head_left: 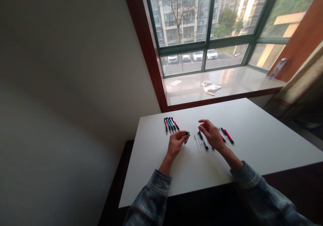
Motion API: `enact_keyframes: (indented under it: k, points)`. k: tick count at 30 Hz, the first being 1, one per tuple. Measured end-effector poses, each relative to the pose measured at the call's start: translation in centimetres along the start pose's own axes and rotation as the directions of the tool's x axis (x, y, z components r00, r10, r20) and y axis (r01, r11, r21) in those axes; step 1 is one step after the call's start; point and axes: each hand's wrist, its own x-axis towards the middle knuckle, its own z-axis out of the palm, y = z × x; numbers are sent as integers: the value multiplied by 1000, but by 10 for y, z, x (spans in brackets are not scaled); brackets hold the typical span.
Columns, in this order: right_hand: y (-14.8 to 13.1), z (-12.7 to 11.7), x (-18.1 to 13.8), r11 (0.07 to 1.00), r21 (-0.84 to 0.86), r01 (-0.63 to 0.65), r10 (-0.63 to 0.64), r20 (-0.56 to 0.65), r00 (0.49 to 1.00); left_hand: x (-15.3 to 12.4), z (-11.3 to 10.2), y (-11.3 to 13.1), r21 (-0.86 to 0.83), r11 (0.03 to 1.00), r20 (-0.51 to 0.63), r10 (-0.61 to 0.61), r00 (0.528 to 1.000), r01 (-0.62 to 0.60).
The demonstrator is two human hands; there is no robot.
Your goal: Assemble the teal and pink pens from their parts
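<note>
My left hand [176, 144] is closed in a pinch on a pen barrel [186, 140] in black and teal, held slightly tilted above the white table. To its right, my right hand [211, 135] hovers with thumb and fingers apart and nothing visible between them. Below that hand lie thin clear refill tubes [197, 143] and black pen parts [206, 146], some of them partly hidden by the hand. Further right are more parts, among them a red barrel [229, 136]. Assembled pens [169, 125] in red, teal and black lie side by side beyond my left hand.
The white table [267, 138] stands against a window sill [186, 93] with a crumpled white wrapper [211, 88] on it. A wall [75, 84] rises on the left. At the far right hangs a curtain [295, 81].
</note>
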Motion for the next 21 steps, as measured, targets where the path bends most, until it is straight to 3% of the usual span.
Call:
enact_keyframes:
  k: [6,10,14,21]
  points:
    - [7,0,9,999,42,7,-13,122,992,-1,2,1,13,1000,12,-6,1000,6]
    - [-3,-2,12,995,19,99,-100,165,981,-2,4,3,12,1000,28,-9,1000,9]
    - [-15,-3,17,993,-45,109,-98,202,974,-4,6,7,14,1000,24,-14,1000,13]
    - [-37,-6,23,932,-169,321,-232,400,887,-6,8,11,27,1000,33,-16,999,15]
